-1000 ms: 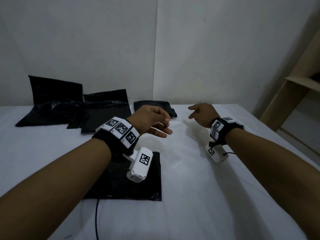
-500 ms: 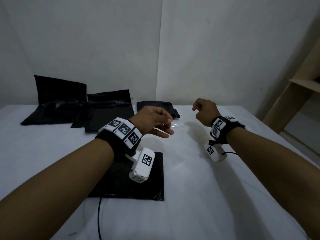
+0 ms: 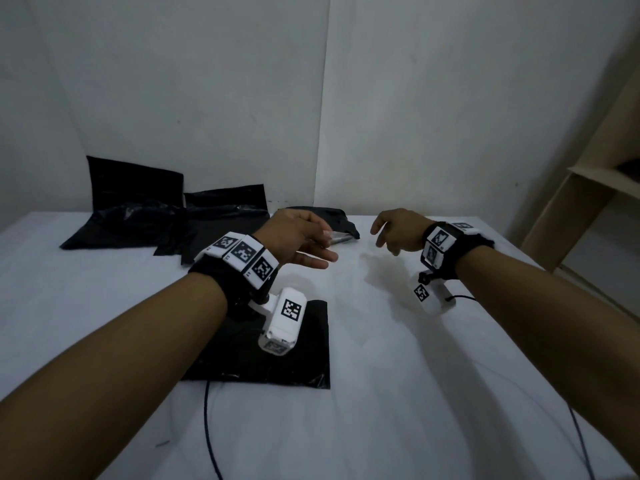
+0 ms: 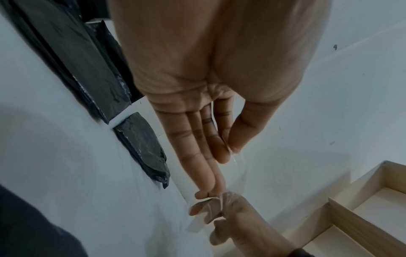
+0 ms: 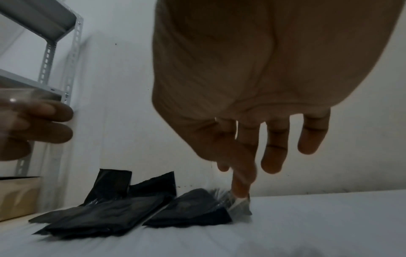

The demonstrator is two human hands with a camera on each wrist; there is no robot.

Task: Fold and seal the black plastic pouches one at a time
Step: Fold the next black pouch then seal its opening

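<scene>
My left hand [image 3: 301, 237] hovers over the white table [image 3: 415, 393], thumb and forefinger pinching a clear strip [image 3: 341, 237]. In the left wrist view the clear strip [image 4: 222, 201] hangs down from that pinch in front of my right hand [image 4: 237, 222]. My right hand [image 3: 398, 230] hangs a little to the right, fingers loose and spread, holding nothing. One flat black pouch [image 3: 304, 355] lies under my left wrist. A small folded black pouch [image 3: 329, 216] sits just beyond both hands. In the right wrist view a shiny edge near the folded pouch [image 5: 193, 208] is too blurred to identify.
Several black pouches [image 3: 138, 220] are piled at the back left against the wall. A wooden shelf unit [image 3: 588, 209] stands off the table's right edge. A metal rack [image 5: 54, 52] and a cardboard box [image 5: 17, 196] stand to the far left. A cable [image 3: 207, 427] trails over the near table.
My right hand drew back from the strip, curled and lifted, then dropped with its fingers loosened. The left hand has kept pinching the clear strip in nearly the same place.
</scene>
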